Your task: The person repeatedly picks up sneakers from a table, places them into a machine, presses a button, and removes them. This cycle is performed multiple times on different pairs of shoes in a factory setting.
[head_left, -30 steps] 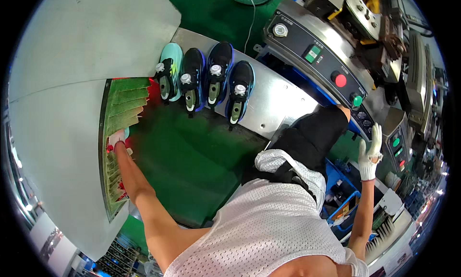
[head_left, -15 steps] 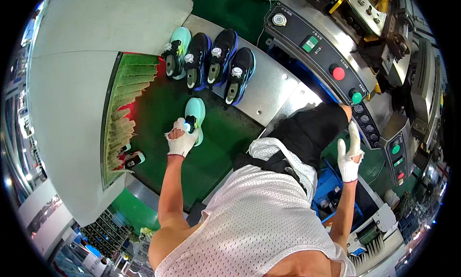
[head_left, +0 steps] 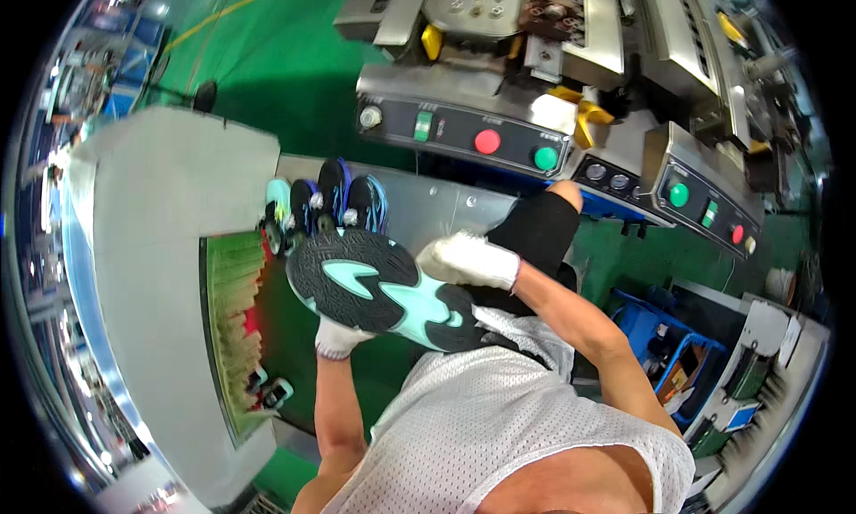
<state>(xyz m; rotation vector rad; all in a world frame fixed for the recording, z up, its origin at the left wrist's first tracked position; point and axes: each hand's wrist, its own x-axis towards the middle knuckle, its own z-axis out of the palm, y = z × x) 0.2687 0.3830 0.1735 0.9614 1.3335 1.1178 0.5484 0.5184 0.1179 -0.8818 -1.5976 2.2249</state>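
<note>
I hold a shoe (head_left: 379, 291) sole-up in front of my chest; its sole is black with mint-green patches. My left hand (head_left: 337, 339), in a white glove, grips it from underneath at the near edge. My right hand (head_left: 468, 259), also in a white glove, is closed against the shoe's far right edge. Beyond the shoe, a row of several shoes (head_left: 323, 204), black and mint, stands on the metal bench (head_left: 428, 213). The upper of the held shoe is hidden.
A green belt (head_left: 285, 336) runs out of a grey tunnel housing (head_left: 152, 273) hung with green and red strips (head_left: 234, 309). Machines with red and green buttons (head_left: 486, 141) stand behind the bench. A blue crate (head_left: 664, 336) sits at my right.
My left hand has lifted a shoe off the green belt and turned it sole-up at my chest. My right hand has come in from the right side to the shoe.
</note>
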